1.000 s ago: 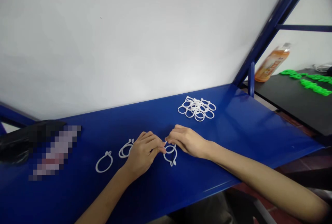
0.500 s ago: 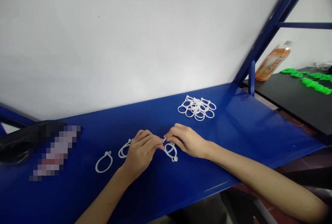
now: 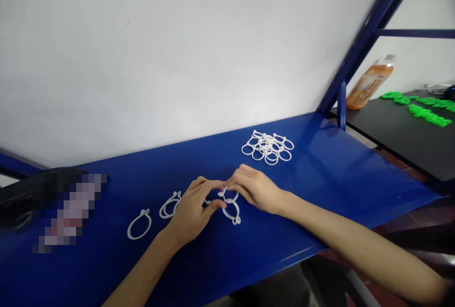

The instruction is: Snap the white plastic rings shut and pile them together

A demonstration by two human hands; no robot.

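Observation:
Both my hands meet over a white plastic ring (image 3: pixel 231 210) on the blue shelf (image 3: pixel 320 174). My left hand (image 3: pixel 194 210) pinches it from the left, thumb under and fingers curled. My right hand (image 3: pixel 254 188) pinches its top from the right. A second ring seems linked to it, but I cannot tell for sure. To the left lie a pair of white rings (image 3: pixel 169 204) and a single closed ring (image 3: pixel 139 225). A pile of white rings (image 3: pixel 267 147) sits farther back to the right.
A white wall rises behind the shelf. A blurred dark object (image 3: pixel 53 203) lies at the far left. Blue frame posts (image 3: pixel 359 46) stand at the right. Beyond them a black table (image 3: pixel 398 131) carries an orange bottle (image 3: pixel 369 82) and green pieces (image 3: pixel 426 112).
The ring between my fingers has been turned and lifted slightly. My left fingers have spread a little around it. Both hands stay in the same place.

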